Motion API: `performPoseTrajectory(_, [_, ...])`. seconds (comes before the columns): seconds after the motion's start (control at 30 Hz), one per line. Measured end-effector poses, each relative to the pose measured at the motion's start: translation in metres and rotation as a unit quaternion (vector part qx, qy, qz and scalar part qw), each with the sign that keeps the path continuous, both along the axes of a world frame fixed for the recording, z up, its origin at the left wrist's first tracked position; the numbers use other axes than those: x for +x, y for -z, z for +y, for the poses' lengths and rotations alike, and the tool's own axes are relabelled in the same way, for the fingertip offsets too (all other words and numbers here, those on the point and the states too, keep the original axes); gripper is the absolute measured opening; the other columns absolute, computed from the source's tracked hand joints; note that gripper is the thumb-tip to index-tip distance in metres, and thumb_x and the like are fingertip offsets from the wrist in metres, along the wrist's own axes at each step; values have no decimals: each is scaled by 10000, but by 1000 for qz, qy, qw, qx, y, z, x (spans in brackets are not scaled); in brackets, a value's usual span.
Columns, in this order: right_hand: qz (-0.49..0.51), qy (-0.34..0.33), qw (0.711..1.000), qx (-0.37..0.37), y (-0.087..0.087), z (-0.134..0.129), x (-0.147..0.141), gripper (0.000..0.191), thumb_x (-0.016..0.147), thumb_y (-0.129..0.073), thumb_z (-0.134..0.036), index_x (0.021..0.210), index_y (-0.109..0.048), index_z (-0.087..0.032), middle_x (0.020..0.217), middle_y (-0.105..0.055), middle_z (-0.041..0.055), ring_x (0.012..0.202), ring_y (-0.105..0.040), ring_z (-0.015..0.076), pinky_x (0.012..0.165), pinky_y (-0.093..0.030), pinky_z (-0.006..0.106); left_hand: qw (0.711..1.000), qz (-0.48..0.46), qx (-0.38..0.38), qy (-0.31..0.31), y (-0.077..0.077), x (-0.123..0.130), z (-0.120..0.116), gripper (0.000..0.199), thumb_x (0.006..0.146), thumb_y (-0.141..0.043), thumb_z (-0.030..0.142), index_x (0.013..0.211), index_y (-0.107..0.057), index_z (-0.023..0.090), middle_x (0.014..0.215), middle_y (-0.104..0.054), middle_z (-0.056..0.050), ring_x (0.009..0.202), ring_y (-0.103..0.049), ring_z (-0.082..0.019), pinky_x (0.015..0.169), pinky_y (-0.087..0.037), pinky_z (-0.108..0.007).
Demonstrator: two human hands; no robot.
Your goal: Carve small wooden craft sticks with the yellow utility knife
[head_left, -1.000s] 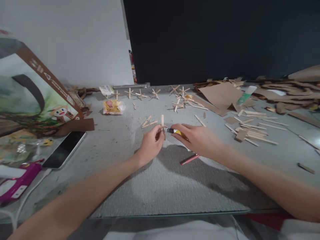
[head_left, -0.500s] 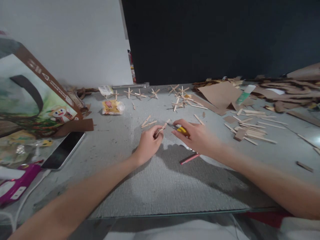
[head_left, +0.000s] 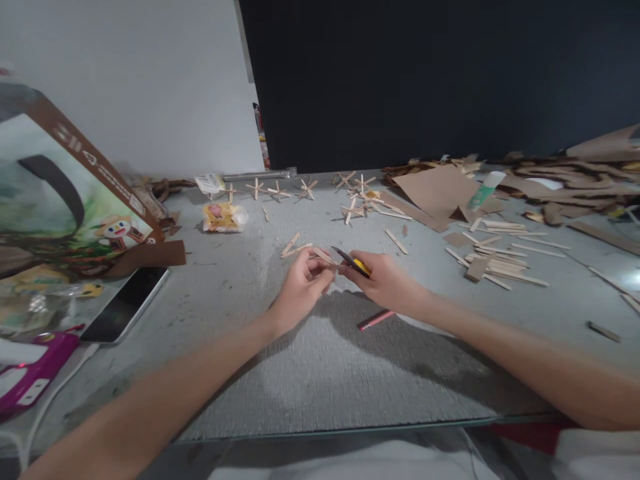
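Between the fingers of my left hand (head_left: 301, 287) is a short wooden stick (head_left: 323, 255), pinched and tilted. My right hand (head_left: 387, 280) is closed round a yellow and black utility knife (head_left: 359, 265), its blade pointing up and left beside the stick. The two hands nearly meet, and my right fingertips are close to the stick's near end. Just beyond my left hand lie two sticks set in a V (head_left: 295, 247). A loose stick (head_left: 397, 241) lies beyond my right hand, and a red pencil (head_left: 376, 320) lies below it.
Star-shaped stick pieces (head_left: 307, 189) stand along the back. Right of my hands are a pile of sticks (head_left: 505, 261), cardboard (head_left: 430, 190) and a glue stick (head_left: 486, 190). A yellow packet (head_left: 225, 218), a phone (head_left: 127, 303) and a large box (head_left: 100, 180) are on the left.
My left hand has turned the stick, so its upper end now points left instead of right. My right hand has moved slightly left, bringing the knife closer to the stick.
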State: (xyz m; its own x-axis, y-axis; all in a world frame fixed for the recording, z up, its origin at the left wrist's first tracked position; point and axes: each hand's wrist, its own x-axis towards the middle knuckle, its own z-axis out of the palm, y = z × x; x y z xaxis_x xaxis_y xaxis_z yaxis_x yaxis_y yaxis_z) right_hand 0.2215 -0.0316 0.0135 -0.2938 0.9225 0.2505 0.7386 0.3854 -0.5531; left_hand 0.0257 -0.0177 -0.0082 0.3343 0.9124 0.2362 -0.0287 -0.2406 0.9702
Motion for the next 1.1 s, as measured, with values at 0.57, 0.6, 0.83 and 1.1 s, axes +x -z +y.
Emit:
performPoseTrajectory(0.57, [36,-43,998,-5,-8,-16,-1,196,1082,-364,-397,1114,-466,-233,600,-507,-66,482,-473,156,526,-269,270,991,109,66,-51,10,-4,8,135,1042,-534,346,1019,-467,231,839,-741,-16,616,-728,-146,615,-593,-279])
performPoseTrajectory(0.6, [13,-41,999,4,-9,-16,0,190,1082,-368,-379,1083,-487,-231,614,-536,-48,494,-495,157,533,-266,271,989,117,70,-60,9,-5,9,106,1033,-543,313,1024,-484,226,832,-745,-13,615,-727,-141,616,-591,-273])
performPoseTrajectory(0.83, [-47,-46,997,31,-10,-17,-3,193,1058,-403,-287,986,-566,-214,653,-590,-5,504,-462,140,535,-246,274,989,118,56,-74,4,-3,7,146,1009,-544,273,887,-584,202,688,-699,3,558,-700,-140,576,-575,-262])
performPoseTrajectory(1.1, [-43,-38,998,9,-9,-15,-5,199,1049,-395,-278,977,-570,-215,651,-572,-8,513,-463,142,536,-239,277,989,117,72,-60,3,-2,5,160,979,-543,255,830,-576,206,725,-700,-5,579,-700,-135,593,-555,-257])
